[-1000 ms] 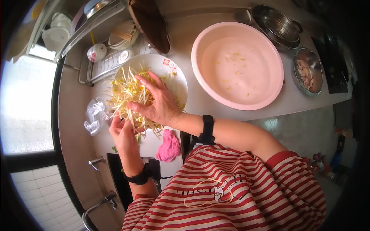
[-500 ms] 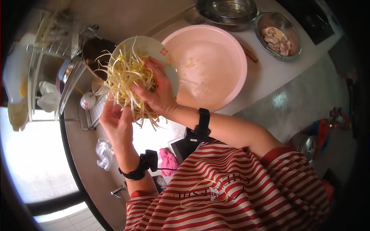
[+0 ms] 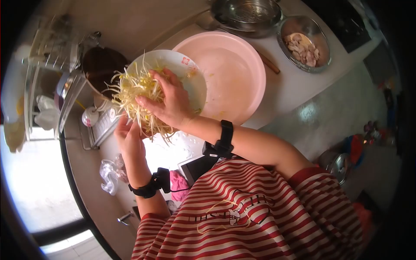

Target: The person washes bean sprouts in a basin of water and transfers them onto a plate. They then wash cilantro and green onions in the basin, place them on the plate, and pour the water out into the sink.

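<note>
A heap of bean sprouts (image 3: 141, 93) with yellow heads lies on a white plate (image 3: 195, 82) with red flower marks. The plate is raised and overlaps the left side of a pink basin (image 3: 256, 86) in view. My left hand (image 3: 131, 141) grips the plate's near left edge, its fingertips partly hidden under hanging sprouts. My right hand (image 3: 172, 102) presses on the sprouts from above, thumb and fingers spread around part of the heap. Water and a few yellow bits are in the basin.
A metal bowl with pale meat pieces (image 3: 303, 50) and stacked steel pans (image 3: 247, 15) stand behind the basin. A wooden stick (image 3: 268, 63) lies beside it. At left are a dish rack (image 3: 102, 125) and plastic bag (image 3: 109, 175); a pink cloth (image 3: 177, 184) is near my body.
The plate with the sprouts has been lifted off the counter and brought toward the basin, both hands staying on it. The camera view has turned and shifted.
</note>
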Action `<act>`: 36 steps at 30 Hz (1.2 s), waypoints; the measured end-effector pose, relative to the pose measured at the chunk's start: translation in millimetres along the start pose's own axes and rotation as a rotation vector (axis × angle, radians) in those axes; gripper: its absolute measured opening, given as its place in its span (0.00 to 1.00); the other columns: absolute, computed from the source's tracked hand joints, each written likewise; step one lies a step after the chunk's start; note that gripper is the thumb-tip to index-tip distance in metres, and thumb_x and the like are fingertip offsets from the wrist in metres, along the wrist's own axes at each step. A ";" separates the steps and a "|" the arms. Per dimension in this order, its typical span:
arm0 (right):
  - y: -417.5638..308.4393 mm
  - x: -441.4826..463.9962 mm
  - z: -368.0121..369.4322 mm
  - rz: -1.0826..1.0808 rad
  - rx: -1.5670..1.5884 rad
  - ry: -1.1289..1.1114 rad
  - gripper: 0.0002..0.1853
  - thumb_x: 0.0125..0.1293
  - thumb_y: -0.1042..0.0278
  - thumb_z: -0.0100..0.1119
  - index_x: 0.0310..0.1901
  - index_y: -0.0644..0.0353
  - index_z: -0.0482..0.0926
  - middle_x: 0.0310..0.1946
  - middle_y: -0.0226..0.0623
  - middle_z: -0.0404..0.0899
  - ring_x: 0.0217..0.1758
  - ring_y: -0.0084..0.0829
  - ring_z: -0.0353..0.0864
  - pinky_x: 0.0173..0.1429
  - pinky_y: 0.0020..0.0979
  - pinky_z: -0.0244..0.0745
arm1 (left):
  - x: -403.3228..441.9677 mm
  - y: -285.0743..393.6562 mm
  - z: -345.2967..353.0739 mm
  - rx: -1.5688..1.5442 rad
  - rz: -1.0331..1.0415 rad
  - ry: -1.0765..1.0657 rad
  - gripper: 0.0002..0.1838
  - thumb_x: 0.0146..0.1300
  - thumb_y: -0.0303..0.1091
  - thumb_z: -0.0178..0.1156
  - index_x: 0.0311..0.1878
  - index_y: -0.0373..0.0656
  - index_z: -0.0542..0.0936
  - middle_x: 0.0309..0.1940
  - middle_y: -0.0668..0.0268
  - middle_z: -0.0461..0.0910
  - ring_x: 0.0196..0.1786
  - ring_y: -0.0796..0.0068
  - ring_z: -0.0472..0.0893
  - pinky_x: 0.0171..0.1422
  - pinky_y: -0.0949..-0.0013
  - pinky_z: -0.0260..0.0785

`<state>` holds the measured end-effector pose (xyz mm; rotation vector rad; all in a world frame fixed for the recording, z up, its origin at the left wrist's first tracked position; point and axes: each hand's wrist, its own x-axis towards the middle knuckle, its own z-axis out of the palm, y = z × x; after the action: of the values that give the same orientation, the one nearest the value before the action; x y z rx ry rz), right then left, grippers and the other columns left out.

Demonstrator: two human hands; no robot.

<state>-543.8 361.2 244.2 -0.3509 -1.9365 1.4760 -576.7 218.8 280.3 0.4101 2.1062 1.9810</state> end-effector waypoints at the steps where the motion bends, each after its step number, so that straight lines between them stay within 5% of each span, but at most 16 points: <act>1: -3.2 -1.0 -0.3 -0.012 -0.005 -0.036 0.42 0.50 0.39 0.59 0.61 0.59 0.61 0.59 0.59 0.58 0.62 0.56 0.59 0.62 0.45 0.58 | -3.0 -14.6 -11.8 -0.156 -0.091 0.050 0.13 0.60 0.24 0.48 0.47 0.32 0.71 0.30 0.59 0.79 0.26 0.71 0.80 0.27 0.70 0.76; 4: -19.3 2.3 -0.6 0.053 -0.234 -0.515 0.51 0.55 0.35 0.52 0.64 0.74 0.46 0.64 0.67 0.45 0.67 0.58 0.50 0.68 0.42 0.50 | -22.9 -55.5 -49.3 -0.398 -0.236 0.133 0.08 0.55 0.23 0.50 0.40 0.36 0.72 0.25 0.62 0.76 0.22 0.71 0.77 0.24 0.69 0.74; 7: -36.3 1.0 -2.0 -0.024 -0.339 -0.790 0.47 0.57 0.40 0.53 0.65 0.71 0.47 0.64 0.68 0.43 0.67 0.56 0.52 0.68 0.37 0.52 | -56.6 -60.5 -56.6 -0.604 -0.360 0.295 0.09 0.51 0.20 0.50 0.37 0.36 0.73 0.20 0.65 0.73 0.19 0.72 0.74 0.21 0.67 0.72; 8: -47.3 0.4 -5.6 -0.060 -0.375 -0.813 0.42 0.57 0.44 0.53 0.63 0.70 0.54 0.61 0.70 0.51 0.60 0.59 0.63 0.64 0.40 0.60 | -64.4 -72.6 -65.9 -0.651 -0.334 0.303 0.11 0.49 0.21 0.50 0.38 0.36 0.73 0.20 0.65 0.73 0.18 0.73 0.74 0.21 0.68 0.72; 13: -43.5 2.6 7.5 -0.355 -0.294 -0.815 0.26 0.58 0.57 0.56 0.52 0.71 0.72 0.46 0.64 0.72 0.51 0.48 0.75 0.55 0.39 0.69 | -96.4 -85.6 -96.2 -0.701 -0.277 0.331 0.14 0.51 0.21 0.51 0.43 0.37 0.74 0.22 0.68 0.74 0.19 0.79 0.73 0.22 0.72 0.71; 15: -44.5 3.4 13.3 -0.006 -0.143 -0.777 0.19 0.56 0.66 0.60 0.46 0.72 0.75 0.38 0.56 0.78 0.44 0.37 0.80 0.48 0.30 0.74 | -104.1 -94.3 -105.5 -0.632 -0.293 0.395 0.15 0.50 0.21 0.51 0.44 0.37 0.73 0.21 0.68 0.74 0.18 0.81 0.72 0.22 0.71 0.73; 19: -37.2 10.7 18.7 -0.002 -0.045 -0.716 0.16 0.55 0.72 0.61 0.44 0.72 0.77 0.34 0.48 0.81 0.38 0.26 0.81 0.44 0.23 0.74 | -109.7 -139.1 -117.1 -0.693 -0.373 0.523 0.17 0.54 0.20 0.51 0.48 0.36 0.70 0.30 0.62 0.77 0.25 0.71 0.79 0.28 0.62 0.77; 21: -32.7 13.7 24.5 0.093 0.116 -0.762 0.17 0.56 0.74 0.60 0.47 0.73 0.75 0.40 0.46 0.79 0.42 0.21 0.79 0.44 0.22 0.74 | -108.0 -154.0 -114.7 -0.709 -0.395 0.541 0.17 0.53 0.19 0.50 0.49 0.37 0.70 0.32 0.61 0.77 0.27 0.69 0.79 0.30 0.60 0.78; 25: -39.3 -6.3 48.1 0.042 0.259 -0.815 0.20 0.56 0.72 0.59 0.51 0.69 0.73 0.48 0.51 0.75 0.49 0.27 0.77 0.47 0.25 0.73 | -103.4 -176.0 -112.1 -0.736 -0.443 0.596 0.18 0.51 0.17 0.49 0.48 0.39 0.70 0.35 0.60 0.77 0.33 0.65 0.80 0.32 0.56 0.77; 29: -35.7 -15.2 53.8 -0.228 -0.198 -1.062 0.24 0.56 0.67 0.59 0.55 0.62 0.71 0.57 0.50 0.68 0.56 0.37 0.72 0.52 0.35 0.71 | -97.5 -186.8 -112.5 -0.731 -0.490 0.614 0.16 0.55 0.19 0.50 0.48 0.38 0.68 0.35 0.58 0.77 0.32 0.65 0.80 0.30 0.56 0.77; 36: -52.2 12.6 -3.8 0.017 -0.150 -1.106 0.23 0.57 0.75 0.56 0.56 0.64 0.70 0.52 0.44 0.73 0.54 0.32 0.73 0.52 0.29 0.70 | -87.9 -181.4 -109.5 -0.776 -0.487 0.627 0.17 0.54 0.18 0.48 0.49 0.38 0.66 0.36 0.57 0.76 0.32 0.65 0.80 0.29 0.58 0.78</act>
<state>-541.3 354.4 297.5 0.5206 -2.8749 1.7036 -541.6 76.3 104.1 -0.8591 1.2678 2.5401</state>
